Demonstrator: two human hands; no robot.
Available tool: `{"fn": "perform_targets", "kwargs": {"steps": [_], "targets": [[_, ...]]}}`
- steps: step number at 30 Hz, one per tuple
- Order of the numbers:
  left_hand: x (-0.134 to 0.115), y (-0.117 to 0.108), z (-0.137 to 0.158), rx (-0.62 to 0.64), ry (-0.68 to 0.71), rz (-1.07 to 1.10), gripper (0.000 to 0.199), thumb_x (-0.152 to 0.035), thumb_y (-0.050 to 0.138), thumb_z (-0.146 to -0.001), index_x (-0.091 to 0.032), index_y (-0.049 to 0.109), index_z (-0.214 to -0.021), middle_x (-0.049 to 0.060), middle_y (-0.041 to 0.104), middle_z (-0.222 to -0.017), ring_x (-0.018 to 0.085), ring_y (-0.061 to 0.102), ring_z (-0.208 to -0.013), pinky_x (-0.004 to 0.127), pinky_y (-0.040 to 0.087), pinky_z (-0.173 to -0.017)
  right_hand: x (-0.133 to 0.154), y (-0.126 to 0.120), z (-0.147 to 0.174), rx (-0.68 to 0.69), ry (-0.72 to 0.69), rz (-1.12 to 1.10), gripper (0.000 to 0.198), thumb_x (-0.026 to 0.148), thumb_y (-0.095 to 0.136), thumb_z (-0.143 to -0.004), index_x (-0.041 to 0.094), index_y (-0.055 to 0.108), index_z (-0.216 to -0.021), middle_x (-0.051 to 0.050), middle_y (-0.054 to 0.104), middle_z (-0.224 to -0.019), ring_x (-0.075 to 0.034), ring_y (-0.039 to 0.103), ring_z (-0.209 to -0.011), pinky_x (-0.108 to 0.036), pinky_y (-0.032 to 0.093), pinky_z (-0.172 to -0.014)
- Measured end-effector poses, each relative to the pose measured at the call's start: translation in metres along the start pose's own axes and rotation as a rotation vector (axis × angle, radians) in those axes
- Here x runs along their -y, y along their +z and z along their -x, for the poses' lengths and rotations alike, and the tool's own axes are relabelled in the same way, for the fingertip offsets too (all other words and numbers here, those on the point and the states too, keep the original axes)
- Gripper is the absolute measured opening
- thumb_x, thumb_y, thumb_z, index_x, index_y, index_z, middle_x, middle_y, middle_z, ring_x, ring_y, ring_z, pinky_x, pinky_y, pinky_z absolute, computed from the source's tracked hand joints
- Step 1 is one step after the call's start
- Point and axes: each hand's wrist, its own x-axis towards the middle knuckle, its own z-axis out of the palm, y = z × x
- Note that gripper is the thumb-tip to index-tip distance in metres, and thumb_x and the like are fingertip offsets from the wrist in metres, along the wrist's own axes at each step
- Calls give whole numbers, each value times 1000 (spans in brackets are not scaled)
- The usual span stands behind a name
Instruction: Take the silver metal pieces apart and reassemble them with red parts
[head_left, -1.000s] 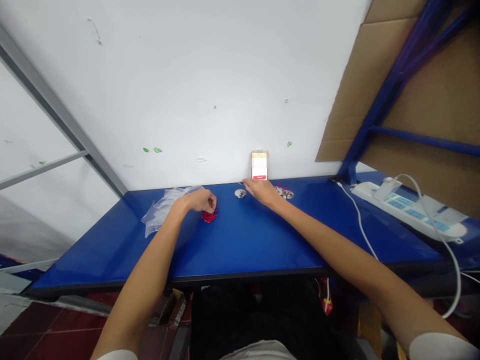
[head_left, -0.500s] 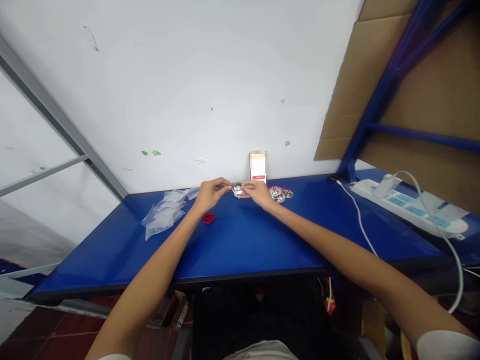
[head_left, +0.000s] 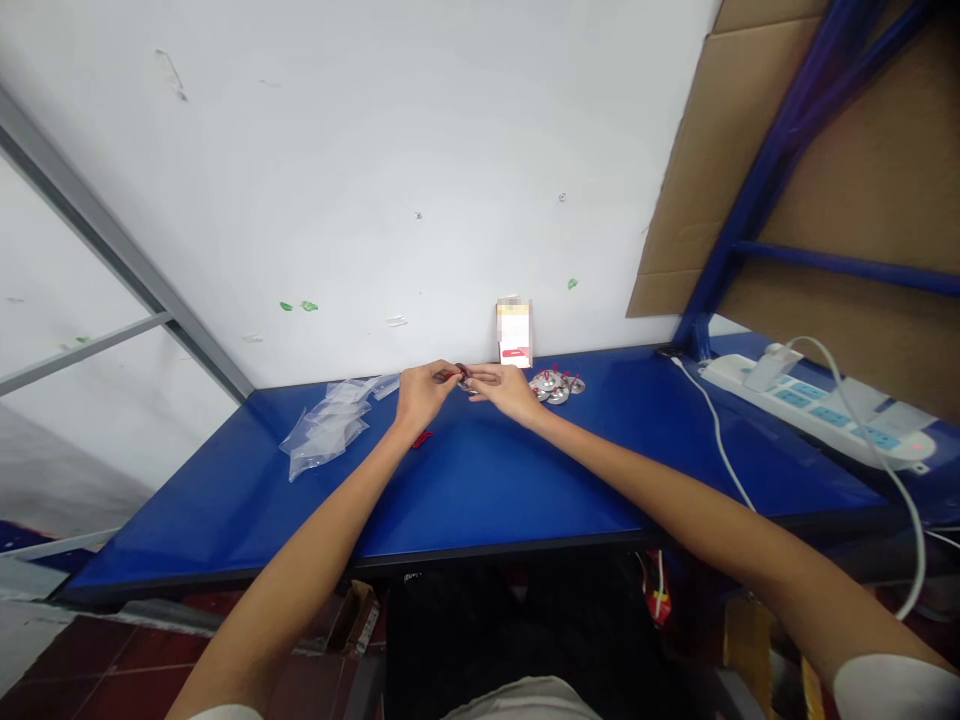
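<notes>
My left hand (head_left: 421, 392) and my right hand (head_left: 508, 390) meet at the back of the table. Between their fingertips is a small metal cymbal (head_left: 465, 382), now tilted and mostly covered. My right thumb and fingers grip it from the right. The left thumb and forefinger pinch at its left side, where a bit of red cord shows; the exact hold is partly hidden. Beside my left wrist lie loose red cords (head_left: 422, 439), partly behind the forearm. Several silver cymbals with red loops (head_left: 556, 386) lie in a pile right of my right hand.
Clear plastic bags (head_left: 326, 430) lie on the left of the blue table (head_left: 480, 490). A phone with a lit screen (head_left: 514, 335) leans on the wall behind my hands. At the right are a white power strip (head_left: 817, 405) and a white cable (head_left: 712, 425).
The cymbal has turned from facing me to a tilted position, with its shiny face mostly out of sight. My hands have drawn closer together, and my left forearm covers more of the red cords.
</notes>
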Motion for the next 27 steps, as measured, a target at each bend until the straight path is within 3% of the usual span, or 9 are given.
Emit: {"fn": "perform_targets", "kwargs": {"steps": [5, 12, 20, 27], "targets": [[4, 2, -1, 18, 10, -81, 17, -34, 72, -94, -22, 84, -98, 5, 84, -96, 23, 77, -88, 33, 57, -86, 0, 1, 0, -1, -23, 35, 37, 44, 84, -89, 20, 85, -118, -9, 84, -113, -28, 82, -102, -44, 74, -82], [5, 3, -1, 2, -4, -120, 16, -31, 73, -90, -21, 83, -96, 5, 83, -92, 23, 76, -85, 33, 57, -83, -1, 0, 2, 12, -93, 156, 30, 35, 71, -96, 24, 86, -120, -3, 83, -117, -27, 82, -102, -47, 74, -83], [14, 11, -2, 89, -191, 375, 40, -52, 84, -81, -14, 81, -94, 10, 81, -87, 23, 75, -77, 35, 62, -72, -1, -6, 2, -33, -147, 238, 30, 41, 79, -91, 25, 87, -115, -4, 85, -112, -29, 83, -101, -44, 73, -83], [16, 8, -2, 142, -236, 547, 52, -60, 92, -74, -15, 76, -96, 10, 80, -85, 24, 77, -81, 34, 63, -72, 12, -7, 3, -60, -176, 268, 31, 49, 82, -88, 23, 88, -104, -6, 85, -96, -24, 81, -83, -36, 69, -76]]}}
